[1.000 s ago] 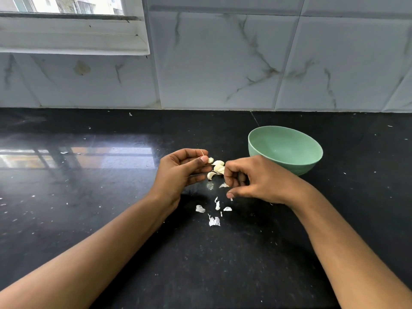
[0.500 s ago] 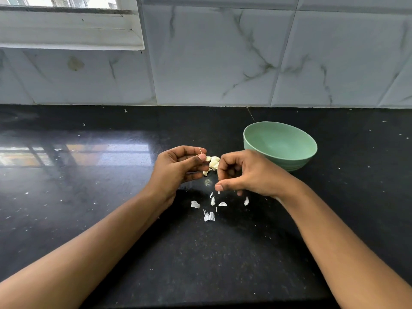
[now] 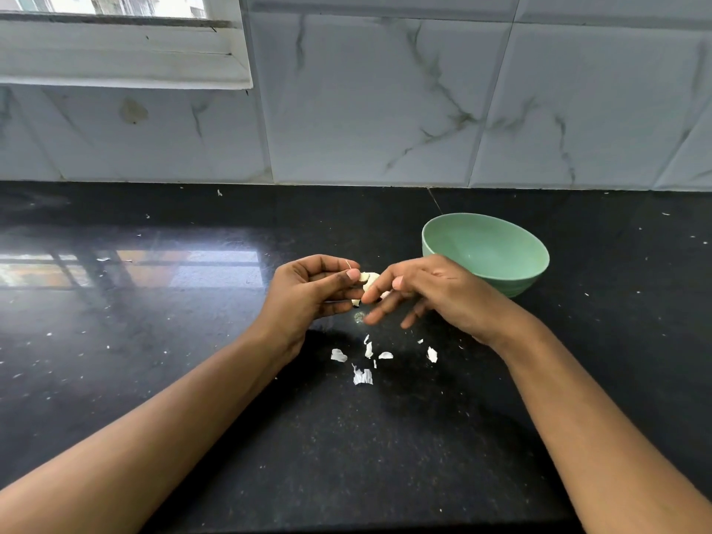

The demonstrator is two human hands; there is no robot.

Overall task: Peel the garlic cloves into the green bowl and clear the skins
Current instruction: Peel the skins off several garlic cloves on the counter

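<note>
My left hand (image 3: 312,292) holds a small cluster of pale garlic cloves (image 3: 369,281) above the black counter, thumb pressed on top. My right hand (image 3: 431,292) meets it from the right, thumb and forefinger pinching at the cloves while the other fingers spread downward. The green bowl (image 3: 486,253) stands just behind my right hand and looks empty. Several white bits of garlic skin (image 3: 362,375) lie scattered on the counter below both hands.
The black polished counter (image 3: 154,341) runs to a marble-tiled wall (image 3: 385,109) at the back. A window sill (image 3: 123,52) sits at the upper left. Tiny white flecks dot the counter surface.
My right hand has uncurled its lower fingers and shifted up to the cloves. One more skin piece lies to the right of the pile.
</note>
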